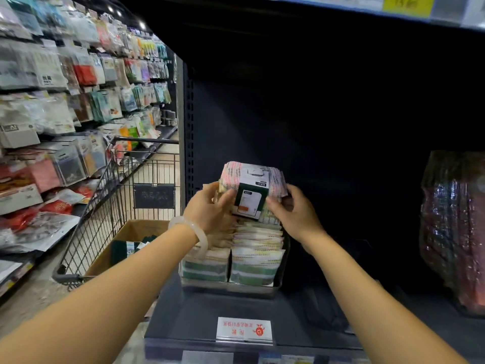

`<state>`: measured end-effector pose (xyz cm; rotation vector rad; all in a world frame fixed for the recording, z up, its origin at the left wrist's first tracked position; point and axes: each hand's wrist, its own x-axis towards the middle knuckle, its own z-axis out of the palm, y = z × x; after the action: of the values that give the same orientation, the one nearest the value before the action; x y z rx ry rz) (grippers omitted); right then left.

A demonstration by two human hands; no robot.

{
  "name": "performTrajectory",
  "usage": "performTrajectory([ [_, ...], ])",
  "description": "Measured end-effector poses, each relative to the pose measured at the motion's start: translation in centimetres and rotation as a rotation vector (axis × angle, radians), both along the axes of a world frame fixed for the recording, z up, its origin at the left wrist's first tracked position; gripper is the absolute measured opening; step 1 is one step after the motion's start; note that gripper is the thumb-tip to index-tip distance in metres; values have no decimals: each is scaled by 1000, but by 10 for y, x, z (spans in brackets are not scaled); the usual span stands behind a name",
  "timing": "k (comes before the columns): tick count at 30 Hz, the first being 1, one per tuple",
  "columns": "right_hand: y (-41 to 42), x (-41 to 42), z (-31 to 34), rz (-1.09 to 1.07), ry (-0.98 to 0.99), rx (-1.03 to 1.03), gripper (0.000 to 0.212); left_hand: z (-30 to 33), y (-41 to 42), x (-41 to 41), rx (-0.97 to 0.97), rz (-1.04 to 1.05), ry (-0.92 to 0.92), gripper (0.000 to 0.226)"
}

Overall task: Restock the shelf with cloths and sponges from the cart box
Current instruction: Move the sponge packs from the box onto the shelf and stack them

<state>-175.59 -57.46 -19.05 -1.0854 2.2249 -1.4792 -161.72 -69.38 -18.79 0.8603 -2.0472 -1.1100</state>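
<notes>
Both hands hold one pack of cloths (252, 191) above the stock at the left end of the dark shelf (199, 311); left hand (210, 208) grips the pack's left side, thumb on its front; right hand (295, 210) grips the right side, fingers wrapped behind so their tips are hidden; pack has a pink striped body w/ a white & dark green paper band, print on it too small to read; a pale bangle (191, 231) sits on the left wrist

Below the held pack, more packs (256, 258) are stacked in a low tray (228, 288) on the shelf, two columns at front; rear ones partly covered by the hands, count unclear; a white & red label (244, 329) is clipped at the shelf's front edge, text reversed & not legible

Shelf interior is v. dark, back wall & right part barely readable; a shiny wrapped bundle (454, 229) at far right is cut off by the frame edge, contents unclear

Left of the shelf, a wire cart (105, 200) holds a cardboard box (131, 240); box mostly blocked by the left forearm, only a bit of green & white goods shows inside; hanging goods (52, 101) across the aisle are blurred
</notes>
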Motion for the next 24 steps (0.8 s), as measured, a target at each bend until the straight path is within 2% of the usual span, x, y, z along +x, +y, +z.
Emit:
performTrajectory([
  [3, 0, 5, 10, -26, 69, -73, 26, 5, 1, 10, -91, 114, 15, 46],
  [5, 1, 7, 10, -8, 88, -48, 18, 4, 3, 19, -112, 117, 4, 54],
  [9, 4, 13, -4, 16, 72, -5, 15, -6, 9, 28, -15, 113, 9, 64],
  [15, 5, 14, -7, -15, 33, -49, 11, -4, 8, 21, 49, 124, -8, 50],
  [20, 7, 23, -4, -39, 20, -89, 11, 1, 10, 24, -30, 151, 30, 59],
  [24, 9, 32, -6, -18, 42, -87, 17, -2, 11, 34, -88, 169, 46, 55],
])
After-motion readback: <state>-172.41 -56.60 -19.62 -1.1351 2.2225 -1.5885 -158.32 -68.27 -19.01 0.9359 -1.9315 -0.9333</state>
